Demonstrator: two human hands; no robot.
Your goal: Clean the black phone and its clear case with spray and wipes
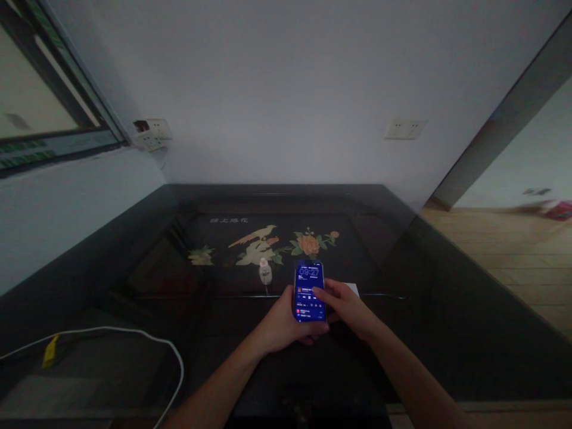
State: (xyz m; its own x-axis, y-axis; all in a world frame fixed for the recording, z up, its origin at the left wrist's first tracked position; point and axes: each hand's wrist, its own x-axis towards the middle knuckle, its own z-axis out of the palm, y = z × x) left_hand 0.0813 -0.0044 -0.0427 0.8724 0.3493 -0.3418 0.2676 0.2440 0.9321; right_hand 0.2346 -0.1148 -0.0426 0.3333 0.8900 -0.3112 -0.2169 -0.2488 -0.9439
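Note:
A smartphone [309, 307] with a lit blue screen, showing 09:27 and music playback controls, is held upright over the near part of the dark table. My left hand [286, 325] wraps its left side and lower edge, closed on it. My right hand [346, 304] is at its right edge, one digit resting on the screen and the others bent by the side, partly hidden. Just beyond the phone, to the left, a small clear bottle [265, 274] with a pale cap stands on the table. A white flat item [353, 288] shows partly behind my right hand.
The glossy dark table [424, 310] bears a bird-and-flower picture [259, 245]. A white cable [134, 331] with a yellow tag [50, 353] curves at left. Wall sockets [406, 129] are behind, a window [49, 89] is at upper left, and wooden floor [500, 250] lies to the right.

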